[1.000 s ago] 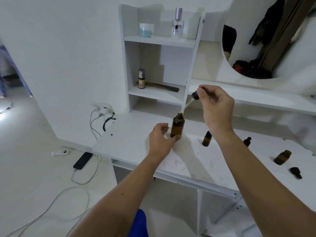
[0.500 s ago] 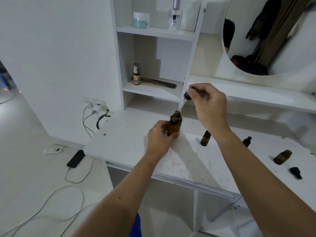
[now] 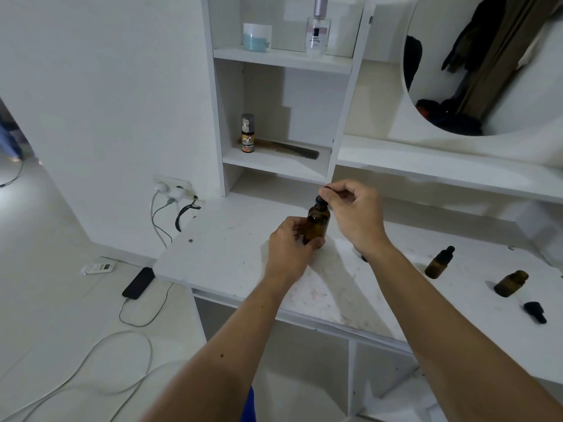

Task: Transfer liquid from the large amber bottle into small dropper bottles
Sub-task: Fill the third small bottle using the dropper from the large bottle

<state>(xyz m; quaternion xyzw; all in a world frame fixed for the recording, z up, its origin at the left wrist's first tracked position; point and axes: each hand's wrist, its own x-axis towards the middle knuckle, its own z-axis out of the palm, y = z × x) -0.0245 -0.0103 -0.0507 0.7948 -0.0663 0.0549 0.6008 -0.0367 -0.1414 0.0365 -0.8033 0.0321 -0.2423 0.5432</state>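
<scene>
Two hands meet at the middle of the head view, over a white counter [image 3: 231,254]. The left hand [image 3: 289,248] comes in from the lower centre and grips the large amber bottle [image 3: 316,225], which stands upright on the counter; its fingers [image 3: 297,231] curl round the bottle's left side and the thumb presses the base on the right, so the glass sits between them. The right hand [image 3: 356,214] comes in from the lower right and reaches above the bottle's neck. Its fingers pinch the black dropper cap [image 3: 322,201] at its bulb end, and the cap sits at the mouth of the bottle, just left of the knuckles. Whether the cap is fully seated cannot be told.

At the right of the frame, well apart from the hands, a small dropper bottle [image 3: 438,263] with its cap on stands on the counter. Lower right of it lies an uncapped small amber bottle [image 3: 510,283] on its side, and beside that a loose black dropper top [image 3: 535,312].

In the upper centre, a shelf unit [image 3: 274,161] holds a labelled spray bottle [image 3: 247,134] and a comb [image 3: 289,147]; the shelf above carries a jar [image 3: 257,36] and a clear perfume bottle [image 3: 318,32]. A round mirror [image 3: 487,62] fills the upper right. On the floor at the lower left lies a phone [image 3: 138,283] on a cable.
</scene>
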